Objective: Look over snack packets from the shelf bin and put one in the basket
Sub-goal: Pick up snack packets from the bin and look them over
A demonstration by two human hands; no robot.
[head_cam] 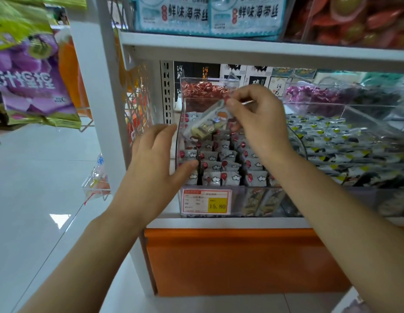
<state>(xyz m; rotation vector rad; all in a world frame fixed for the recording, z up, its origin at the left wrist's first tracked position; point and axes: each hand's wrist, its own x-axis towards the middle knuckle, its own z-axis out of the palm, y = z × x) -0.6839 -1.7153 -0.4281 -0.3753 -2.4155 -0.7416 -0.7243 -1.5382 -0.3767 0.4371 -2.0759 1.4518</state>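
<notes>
Right hand [257,123] is up over the clear shelf bin [240,201], thumb and fingertips pinching a small snack packet [207,123] by its top corner. The pkt hangs tilted, down and to the left of that hand, lifted clear of the pile. There's a cartoon figure on it, but the print is too blurred to read.

Directly beneath the right hand and wrist are rows of grey-white packets [219,159] w/ red and cloud marks, standing upright in the bin.

Left hand [153,163] is released: fingers straight, slightly spread, holding nothing. It sits below-left of the dangling pkt, fingertips up by the bin's left wall and thumb across the front-left corner. Can't tell whether it actually touches the plastic.

Just below the left thumb, on the bin front, is a red-and-yellow price tag [207,201] reading 15.80.

To the right of the right forearm is a neighbouring bin [365,190] of grey pkts w/ yellow corners. Beyond the right hand's fingertips are red-wrapped sweets [203,89], and to its upper right are purple-wrapped ones [309,96].

Above both hands is a white shelf edge [241,50] w/ blue-and-white seaweed packs [207,14] on top. Far left of the left hand hangs a purple bag [31,82]. Below both forearms is an orange base panel [241,260].
</notes>
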